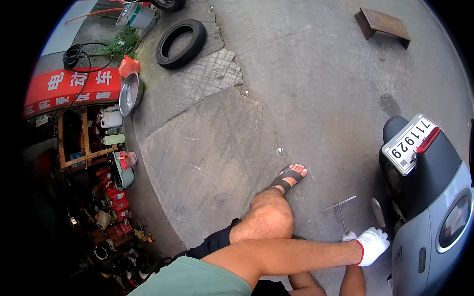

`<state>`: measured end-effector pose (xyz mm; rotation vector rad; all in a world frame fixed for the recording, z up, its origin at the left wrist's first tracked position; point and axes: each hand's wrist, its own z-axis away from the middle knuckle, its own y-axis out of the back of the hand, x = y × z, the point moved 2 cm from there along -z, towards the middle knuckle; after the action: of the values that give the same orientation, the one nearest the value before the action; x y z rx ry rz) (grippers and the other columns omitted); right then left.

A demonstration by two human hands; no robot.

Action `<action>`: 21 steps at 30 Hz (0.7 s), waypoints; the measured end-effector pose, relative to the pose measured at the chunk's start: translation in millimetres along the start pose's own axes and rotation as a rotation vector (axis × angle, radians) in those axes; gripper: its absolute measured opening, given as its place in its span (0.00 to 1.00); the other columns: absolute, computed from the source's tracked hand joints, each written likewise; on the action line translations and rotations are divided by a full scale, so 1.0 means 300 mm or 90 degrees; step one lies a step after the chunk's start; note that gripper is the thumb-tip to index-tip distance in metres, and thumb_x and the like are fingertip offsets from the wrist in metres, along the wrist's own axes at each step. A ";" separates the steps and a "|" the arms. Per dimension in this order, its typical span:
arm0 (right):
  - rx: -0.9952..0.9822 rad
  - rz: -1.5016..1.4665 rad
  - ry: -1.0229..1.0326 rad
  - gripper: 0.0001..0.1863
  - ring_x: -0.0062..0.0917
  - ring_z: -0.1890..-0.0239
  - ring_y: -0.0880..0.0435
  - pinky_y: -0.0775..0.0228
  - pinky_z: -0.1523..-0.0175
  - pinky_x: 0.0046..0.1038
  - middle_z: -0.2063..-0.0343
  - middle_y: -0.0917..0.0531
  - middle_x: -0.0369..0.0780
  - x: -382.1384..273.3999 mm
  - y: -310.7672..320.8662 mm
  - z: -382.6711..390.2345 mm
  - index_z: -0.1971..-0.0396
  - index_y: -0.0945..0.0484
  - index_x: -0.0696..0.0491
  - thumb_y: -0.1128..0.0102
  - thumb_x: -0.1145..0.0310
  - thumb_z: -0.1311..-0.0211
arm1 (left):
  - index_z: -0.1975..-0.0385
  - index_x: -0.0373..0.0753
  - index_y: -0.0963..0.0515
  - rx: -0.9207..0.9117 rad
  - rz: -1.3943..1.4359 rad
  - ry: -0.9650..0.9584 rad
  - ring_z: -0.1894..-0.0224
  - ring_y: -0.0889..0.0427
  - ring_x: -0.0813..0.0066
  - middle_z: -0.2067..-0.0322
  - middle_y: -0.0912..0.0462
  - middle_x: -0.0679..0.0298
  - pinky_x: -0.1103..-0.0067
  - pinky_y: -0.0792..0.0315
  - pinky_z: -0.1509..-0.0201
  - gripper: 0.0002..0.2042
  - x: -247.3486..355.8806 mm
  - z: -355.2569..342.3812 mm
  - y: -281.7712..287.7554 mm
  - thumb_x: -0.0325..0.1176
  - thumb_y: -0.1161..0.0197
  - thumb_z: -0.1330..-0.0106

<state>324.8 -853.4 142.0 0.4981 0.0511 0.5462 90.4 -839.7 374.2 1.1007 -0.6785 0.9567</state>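
My left hand (374,245), in a white knit glove with a red cuff, reaches across to the side of a grey scooter (423,261). Its fingers look curled, and whatever they may hold is hidden. Beneath that wrist, only a small part of my right hand (349,237) shows, also gloved in white. A metal T-handle wrench (341,217) sticks out from it, with the crossbar pointing away from me. The right hand seems closed round the wrench's shaft, though my left arm covers most of it.
A licence plate (412,144) and red tail light (428,140) are on the scooter's rear. A loose tyre (181,44), a metal basin (131,93) and a low wooden stool (382,25) stand farther off. Cluttered shelves (111,197) line the left. My sandalled foot (290,177) rests on the concrete.
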 end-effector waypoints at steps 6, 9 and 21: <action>-0.099 -0.578 -0.204 0.10 0.24 0.87 0.27 0.39 0.85 0.33 0.86 0.28 0.37 0.120 -0.007 0.403 0.71 0.23 0.50 0.43 0.61 0.34 | 0.59 0.34 0.22 -0.025 0.157 0.149 0.53 0.20 0.52 0.60 0.20 0.51 0.62 0.26 0.49 0.15 -0.127 0.148 0.010 0.34 0.34 0.44; -0.166 -0.580 -0.213 0.07 0.23 0.94 0.34 0.46 0.90 0.29 0.87 0.28 0.35 -0.052 0.106 0.567 0.64 0.25 0.54 0.47 0.66 0.32 | 0.55 0.34 0.22 -0.015 0.206 0.228 0.50 0.21 0.48 0.57 0.20 0.49 0.60 0.27 0.45 0.16 -0.188 0.247 -0.007 0.35 0.36 0.41; -0.127 -0.662 0.088 0.07 0.16 0.87 0.31 0.40 0.84 0.22 0.80 0.25 0.34 -0.771 0.461 0.996 0.62 0.25 0.57 0.46 0.68 0.29 | 0.45 0.25 0.26 0.126 0.638 0.569 0.42 0.21 0.50 0.47 0.21 0.40 0.65 0.30 0.38 0.28 -0.237 0.756 0.194 0.48 0.41 0.31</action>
<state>112.3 -1000.7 450.5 0.1846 0.3613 -0.4339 6.5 -1066.3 413.6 0.3241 -0.3477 2.2205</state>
